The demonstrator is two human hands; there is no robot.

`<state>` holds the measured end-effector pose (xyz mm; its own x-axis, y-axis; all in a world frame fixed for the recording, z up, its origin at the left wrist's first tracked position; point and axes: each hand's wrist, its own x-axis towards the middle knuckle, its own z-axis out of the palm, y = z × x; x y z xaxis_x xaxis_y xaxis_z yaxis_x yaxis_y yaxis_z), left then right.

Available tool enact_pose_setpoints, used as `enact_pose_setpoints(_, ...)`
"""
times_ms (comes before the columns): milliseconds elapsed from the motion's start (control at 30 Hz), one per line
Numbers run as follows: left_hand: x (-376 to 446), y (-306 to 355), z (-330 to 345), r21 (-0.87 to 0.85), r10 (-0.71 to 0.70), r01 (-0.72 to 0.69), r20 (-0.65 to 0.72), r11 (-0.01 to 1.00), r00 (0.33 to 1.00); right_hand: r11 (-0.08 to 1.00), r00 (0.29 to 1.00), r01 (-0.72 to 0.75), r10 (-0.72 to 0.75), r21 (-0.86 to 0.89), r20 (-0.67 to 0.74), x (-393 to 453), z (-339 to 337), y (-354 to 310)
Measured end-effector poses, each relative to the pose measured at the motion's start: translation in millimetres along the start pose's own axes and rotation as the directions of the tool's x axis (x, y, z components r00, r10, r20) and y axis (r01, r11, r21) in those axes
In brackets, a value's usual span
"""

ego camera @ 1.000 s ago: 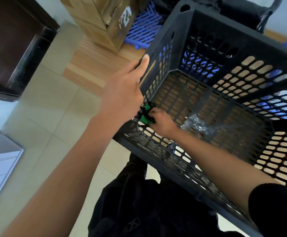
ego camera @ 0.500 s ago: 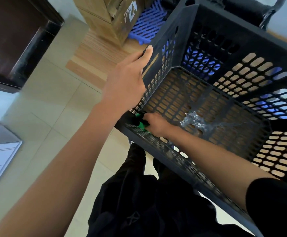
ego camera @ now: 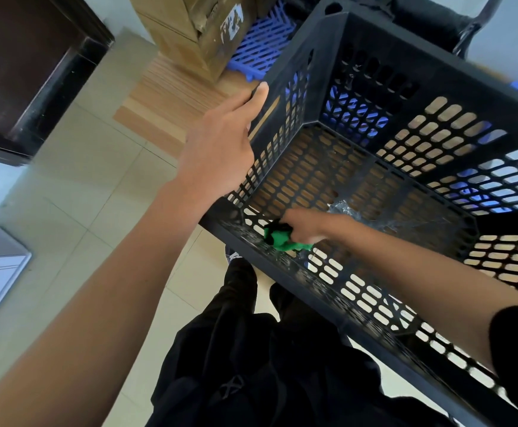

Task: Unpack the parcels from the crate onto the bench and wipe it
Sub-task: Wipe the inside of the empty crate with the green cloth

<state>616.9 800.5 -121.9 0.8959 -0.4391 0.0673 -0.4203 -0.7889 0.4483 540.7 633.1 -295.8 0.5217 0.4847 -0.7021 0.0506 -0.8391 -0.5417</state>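
Observation:
A black slotted plastic crate [ego camera: 436, 72] stands on a wooden bench, and I look down into it. My left hand [ego camera: 220, 149] grips the crate's left rim, thumb along the top edge. Inside the crate my right hand [ego camera: 304, 224] holds a crumpled green cloth [ego camera: 282, 238] pressed against the near wall at the near left corner. A piece of clear crinkled plastic wrap [ego camera: 353, 214] lies on the crate floor just behind that hand. No parcels show inside the crate.
A taped cardboard box [ego camera: 196, 29] sits on the wooden bench [ego camera: 171, 97] behind my left hand, beside a blue plastic grid panel [ego camera: 261, 44]. Dark furniture [ego camera: 26, 72] stands at far left on the tiled floor. My black-trousered legs [ego camera: 251, 365] are below the crate.
My right hand has slid the green cloth to the right along the base of the crate's near wall. The left hand keeps its hold on the rim.

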Motion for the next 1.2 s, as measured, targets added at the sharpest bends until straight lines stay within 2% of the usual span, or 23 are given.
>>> enact_pose_setpoints(100,1,1,-1,-0.006,-0.008,0.008,0.012,1.000,1.000,0.958,0.968,0.018,0.055,0.288,-0.245,16,-12,-8)
enact_pose_setpoints(167,-2,4,-1,-0.010,-0.006,0.006,0.015,1.000,1.000,0.944,0.935,0.073,0.048,0.323,-0.351,25,-6,-18)
enact_pose_setpoints(367,-2,4,0,0.026,0.017,-0.018,0.012,1.000,1.000,0.990,0.945,0.080,-0.038,0.117,-0.326,46,35,-27)
enact_pose_setpoints(600,-3,3,1,0.049,0.031,-0.030,-0.007,0.998,1.000,0.991,0.974,0.067,-0.041,0.112,-0.224,8,45,3)
enact_pose_setpoints(700,-4,2,2,0.035,0.008,-0.007,-0.024,0.999,1.000,0.996,0.982,0.075,-0.067,0.038,-0.175,-25,55,27)
enact_pose_setpoints(900,-5,3,2,-0.007,-0.020,0.020,-0.025,1.000,0.999,0.999,0.999,-0.046,0.046,-0.012,-0.023,-77,64,55)
enact_pose_setpoints(1033,-6,3,2,0.003,-0.017,0.017,-0.033,1.000,0.999,0.981,0.989,-0.113,0.126,0.157,-0.073,-80,52,51)
enact_pose_setpoints(1133,-5,1,3,0.025,0.013,-0.012,-0.027,1.000,1.000,0.948,0.967,-0.101,0.164,0.300,-0.193,-81,41,52)
enact_pose_setpoints(1200,-5,2,3,0.033,0.030,-0.029,-0.022,0.999,0.999,0.916,0.924,-0.086,0.221,0.392,-0.313,-80,34,54)
